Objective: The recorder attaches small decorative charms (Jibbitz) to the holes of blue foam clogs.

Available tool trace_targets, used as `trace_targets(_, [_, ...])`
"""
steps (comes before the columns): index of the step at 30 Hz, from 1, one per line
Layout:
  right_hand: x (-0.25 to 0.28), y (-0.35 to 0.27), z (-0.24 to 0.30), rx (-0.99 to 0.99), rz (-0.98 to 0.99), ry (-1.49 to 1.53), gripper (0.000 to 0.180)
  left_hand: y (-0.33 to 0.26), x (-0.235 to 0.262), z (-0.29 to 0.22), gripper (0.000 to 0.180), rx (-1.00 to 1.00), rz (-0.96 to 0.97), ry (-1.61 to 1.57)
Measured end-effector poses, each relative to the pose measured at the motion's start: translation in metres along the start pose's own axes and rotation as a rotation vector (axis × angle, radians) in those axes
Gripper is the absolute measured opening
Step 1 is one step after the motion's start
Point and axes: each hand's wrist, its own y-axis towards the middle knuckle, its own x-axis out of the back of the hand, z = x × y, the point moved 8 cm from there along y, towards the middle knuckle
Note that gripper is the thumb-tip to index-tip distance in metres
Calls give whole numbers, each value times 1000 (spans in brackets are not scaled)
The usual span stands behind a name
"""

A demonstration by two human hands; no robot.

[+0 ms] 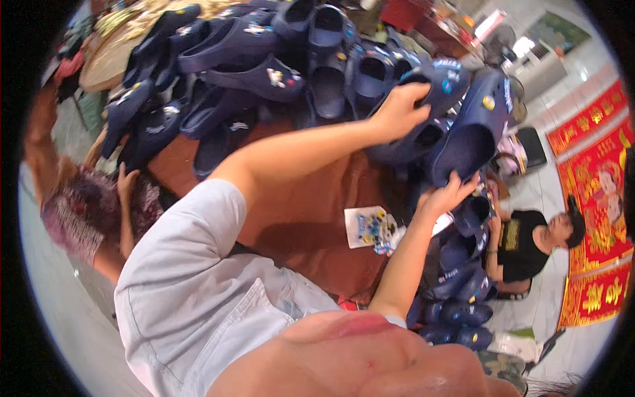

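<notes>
Both hands (pixel 423 155) grip navy clogs (pixel 456 126) beside heaped clogs (pixel 264 59).

Two navy foam clogs are held above the brown tabletop (pixel 311 212). The first clog (pixel 433 99), near the shoe pile at the tabletop's far end, carries small decorative charms and lies tilted, opening toward the camera. The second clog (pixel 473 132), just beside it, shows its hollow interior and a yellow charm.

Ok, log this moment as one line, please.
left hand: grips navy clog | right hand: holds second navy clog | brown table: clog pile, charm card
</notes>
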Motion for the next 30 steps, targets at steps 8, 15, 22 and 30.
trace_targets(8, [-1,-213,-48,-245,448,-218,62,-207,120,-23,32,230,-66,415])
trace_targets(15, [62,-316,-116,-585,520,-288,65,-327,140,3,34,487,95,551])
trace_targets(22, [87,-296,-105,-516,551,-647,53,-336,119,18,43,836,235,421])
trace_targets(30, [100,-242,-123,-430,451,-493,38,-317,112,34,74,1051,397,557])
